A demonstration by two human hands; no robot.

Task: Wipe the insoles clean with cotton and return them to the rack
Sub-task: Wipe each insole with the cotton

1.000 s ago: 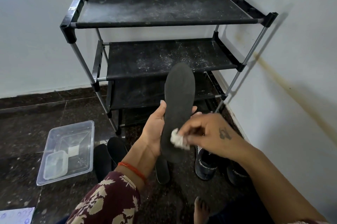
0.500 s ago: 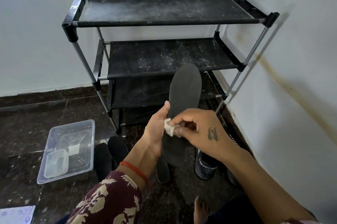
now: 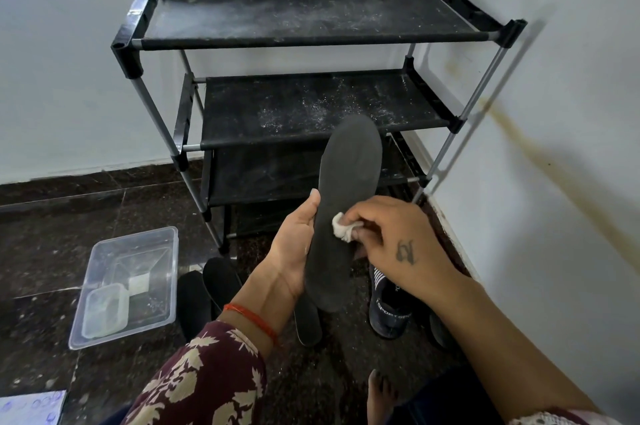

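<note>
The insole [image 3: 346,206], a dark one, stands upright in the air just in front of the rack [image 3: 311,106], its toe end overlapping the front edge of the rack's middle shelf in this view. The left hand [image 3: 294,244] grips it from behind along its left edge, thumb laid up the side and the other fingers hidden behind the sole. The right hand [image 3: 391,237] pinches a small wad of white cotton [image 3: 343,230] between curled fingertips and presses it against the middle of the insole's face. By my reading the wiping step is in hand on this one, with the cotton at mid-length; I cannot tell from the surface which parts are already clean.

As far as can be seen, none of the rack's shelves holds an insole, so the return step is not yet done for any of them. Three more dark insoles [image 3: 207,289] lie on the floor below and in front of the rack, under the hands; whether those are wiped I cannot say. Dark shoes [image 3: 389,307] stand on the floor at the rack's right foot. A clear plastic tub [image 3: 159,251] sits on the floor left of the rack, a smaller container inside it. The shelves themselves look dusty with pale specks.
</note>
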